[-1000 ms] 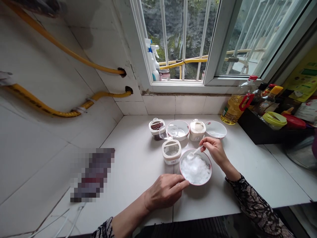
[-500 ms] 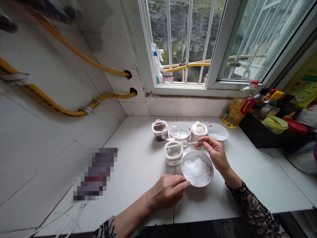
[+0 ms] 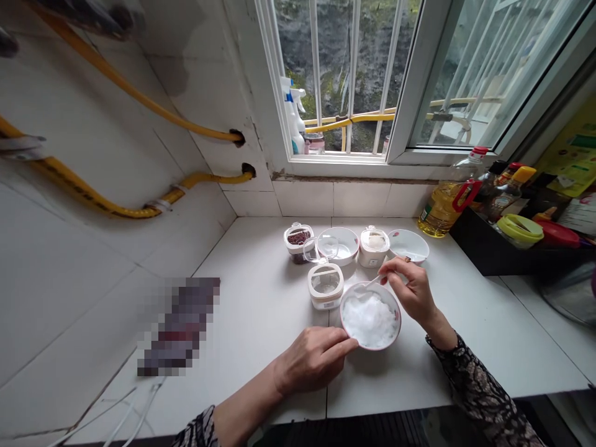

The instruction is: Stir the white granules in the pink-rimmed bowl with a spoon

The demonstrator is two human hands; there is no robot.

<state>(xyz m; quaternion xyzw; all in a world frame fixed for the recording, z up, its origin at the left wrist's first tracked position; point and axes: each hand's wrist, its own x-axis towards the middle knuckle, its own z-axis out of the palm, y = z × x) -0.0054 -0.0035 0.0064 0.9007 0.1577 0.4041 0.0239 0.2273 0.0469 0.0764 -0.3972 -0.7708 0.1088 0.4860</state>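
A white bowl (image 3: 371, 316) heaped with white grains stands near the front of the counter. My left hand (image 3: 321, 357) grips its lower left rim between thumb and fingers. In my right hand (image 3: 410, 288) is a small white spoon (image 3: 369, 285), its head at the bowl's upper edge by the white heap. Left of the bowl sits a square jar (image 3: 325, 287) with its clear lid raised. Behind are a jar of dark red bits (image 3: 298, 242), a bowl (image 3: 339, 246), a closed jar of pale contents (image 3: 374, 247) and another bowl (image 3: 408, 246).
An oil bottle (image 3: 440, 202) stands at the back right beside a black box (image 3: 487, 248) of bottles and lidded tubs. A blurred-out dark item (image 3: 181, 329) lies at the left, with white cables (image 3: 139, 413) below it. The window is behind.
My right hand has moved slightly right and down, bringing the spoon from above the open square jar to the bowl of white grains. My left hand has stayed on the rim.
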